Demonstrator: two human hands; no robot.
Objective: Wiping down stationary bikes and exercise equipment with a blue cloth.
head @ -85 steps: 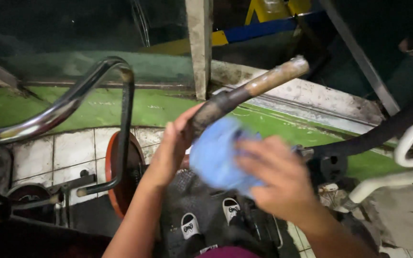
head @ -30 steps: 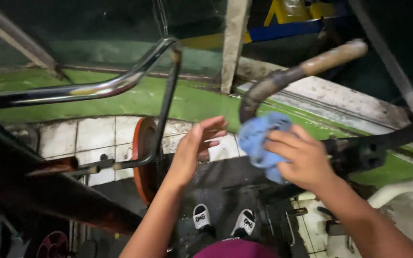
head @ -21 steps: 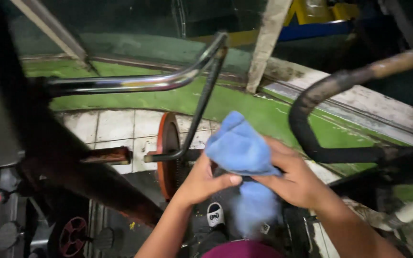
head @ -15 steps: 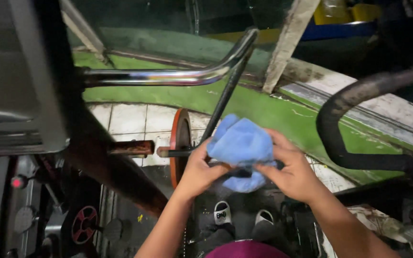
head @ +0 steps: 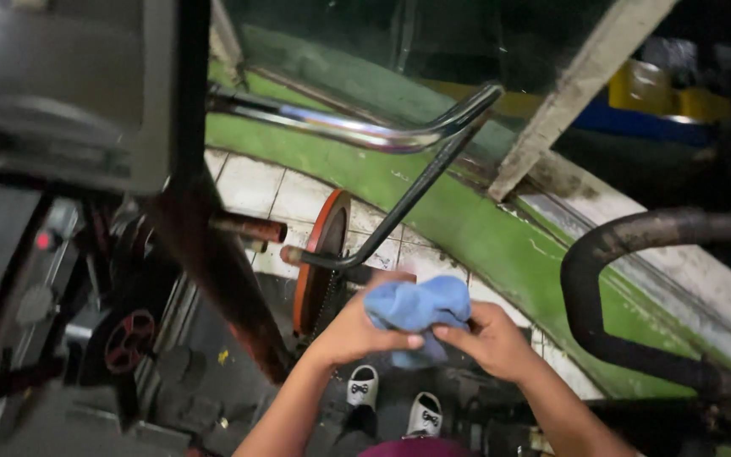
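Risk first: blue cloth (head: 417, 306) is only bunched between both hands, loose end hanging down under them, so it could slip out and drop to the dirty floor (head: 213, 372) by the sandalled feet (head: 392, 399). Likely cause would be a weak pinch at the edges. The dangling part could also snag on the black crank rod (head: 399, 211) or brush the orange-rimmed flywheel (head: 319, 262), both just left of and beyond the cloth. Light is dim and the frame is tilted, so grip detail is partly a guess

Cloth sits low centre, over the feet, near the body, well apart from the grimy curved handlebar (head: 636, 245) on the right and below the chrome bar (head: 349, 129) at far centre

Left hand (head: 357, 326): forearm rising from the bottom edge, fingers curled around the left side of the cloth, thumb pressed on the front fold, closed on it

Right hand (head: 488, 338): forearm coming in from lower right, fingers drawn together, pinching the cloth's right edge, thumb tip nearly meeting the left thumb. Both wrists bent inward, hands almost touching
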